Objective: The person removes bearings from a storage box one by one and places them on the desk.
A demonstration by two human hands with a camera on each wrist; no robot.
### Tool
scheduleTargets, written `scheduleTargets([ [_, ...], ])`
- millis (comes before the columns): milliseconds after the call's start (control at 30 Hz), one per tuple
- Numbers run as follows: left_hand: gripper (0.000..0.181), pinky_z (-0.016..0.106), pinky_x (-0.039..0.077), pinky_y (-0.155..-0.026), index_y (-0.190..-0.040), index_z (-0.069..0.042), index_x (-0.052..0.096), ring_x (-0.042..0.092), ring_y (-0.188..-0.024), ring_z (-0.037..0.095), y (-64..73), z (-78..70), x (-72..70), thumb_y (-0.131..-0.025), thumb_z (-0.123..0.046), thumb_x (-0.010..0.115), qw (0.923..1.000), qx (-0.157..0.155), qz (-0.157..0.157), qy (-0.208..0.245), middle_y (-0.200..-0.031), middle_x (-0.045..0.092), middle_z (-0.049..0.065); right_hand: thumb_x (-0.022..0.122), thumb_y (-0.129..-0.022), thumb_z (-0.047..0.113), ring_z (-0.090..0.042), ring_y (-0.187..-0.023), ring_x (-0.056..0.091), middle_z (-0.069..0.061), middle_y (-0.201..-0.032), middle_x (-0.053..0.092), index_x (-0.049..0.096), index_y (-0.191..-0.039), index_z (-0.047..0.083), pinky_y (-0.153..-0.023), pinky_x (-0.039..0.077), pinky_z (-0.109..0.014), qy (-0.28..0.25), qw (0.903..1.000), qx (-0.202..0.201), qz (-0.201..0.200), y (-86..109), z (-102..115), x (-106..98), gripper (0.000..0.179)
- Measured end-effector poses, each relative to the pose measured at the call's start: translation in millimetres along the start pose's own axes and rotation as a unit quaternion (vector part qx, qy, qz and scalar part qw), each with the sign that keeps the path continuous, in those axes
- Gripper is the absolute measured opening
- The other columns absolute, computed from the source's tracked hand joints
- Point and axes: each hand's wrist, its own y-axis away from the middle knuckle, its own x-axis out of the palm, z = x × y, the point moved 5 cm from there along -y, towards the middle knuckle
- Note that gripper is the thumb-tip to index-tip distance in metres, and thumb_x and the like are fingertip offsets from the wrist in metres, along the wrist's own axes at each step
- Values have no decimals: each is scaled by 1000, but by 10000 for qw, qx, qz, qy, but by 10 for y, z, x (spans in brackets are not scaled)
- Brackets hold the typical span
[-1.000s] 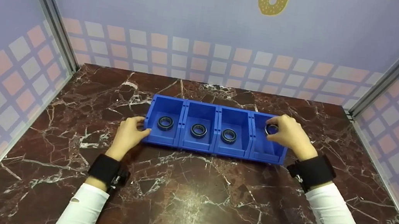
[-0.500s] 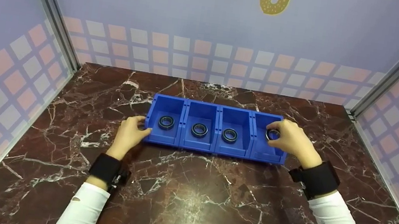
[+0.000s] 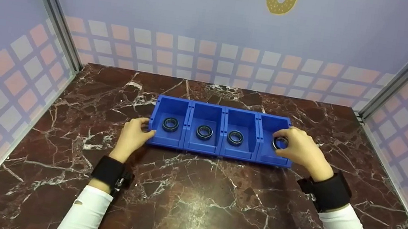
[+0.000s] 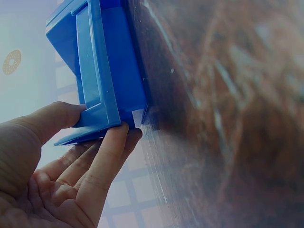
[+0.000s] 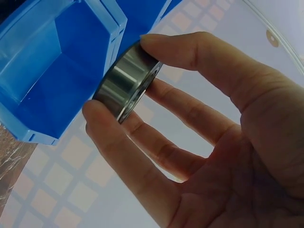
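Observation:
My right hand [image 3: 302, 150] pinches a ball bearing [image 5: 121, 78] by its shiny steel outer ring, thumb on one side and a fingertip opposite. In the head view this bearing overlaps the rightmost blue storage bin [image 3: 267, 149]. At the other end of the row, my left hand [image 3: 133, 136] grips the side wall of the leftmost blue storage bin [image 4: 95, 61], thumb on one face and fingers on the other. That bin holds a black-sealed bearing [image 3: 170, 125]. Another bearing [image 3: 204, 132] lies flat in the second bin, and one more bearing [image 3: 235, 138] in the third.
The bins stand joined side by side on a dark red marbled table [image 3: 184, 199]. A patterned back wall [image 3: 216, 24] rises behind them, with side walls at left and right. Black bands with cameras circle both wrists.
My right hand has drawn a little toward the front and right with the bearing, lower over the rightmost bin. My left hand keeps its grip in the same place.

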Motion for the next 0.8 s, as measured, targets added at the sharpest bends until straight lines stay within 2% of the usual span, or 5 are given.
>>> scheduleTargets([
  [200,48,54,49,-103,-133,14,61,66,-117,43,-12,-1,-1,-92,-9,74,10000,-27,-36,7,-123,67,31,76,-79,3,-36,-96,61,-28,-115,67,72,-121,-6,-80,51,-56,-24,10000,-25,-19,79,-1,24,44],
  [300,48,54,49,-103,-132,14,61,67,-116,43,-11,5,5,-92,-9,74,10000,-26,-28,0,-123,67,31,76,-79,3,-37,-96,61,-28,-115,66,72,-121,-6,-79,49,-54,-58,10000,-47,-1,122,0,35,43],
  [500,48,54,49,-103,-132,14,61,67,-116,43,-6,7,6,-92,-9,74,10000,7,-42,23,-121,68,31,75,-80,0,-45,-105,63,-27,-114,68,72,-120,-7,-84,50,-57,-68,9997,-233,-66,218,15,53,41],
  [633,48,54,49,-103,-132,15,61,66,-116,43,-8,2,2,-92,-8,74,10000,9,-49,37,-122,67,32,77,-79,0,-46,-105,64,-25,-112,68,72,-119,-6,-89,50,-60,-69,9993,-331,-155,283,31,65,40],
  [800,49,53,49,-103,-133,15,60,65,-118,43,-9,3,0,-92,-8,74,10000,-12,-40,50,-124,67,32,79,-76,2,-46,-103,64,-23,-109,68,73,-117,-3,-88,50,-62,-49,9990,-351,-258,351,48,80,41],
])
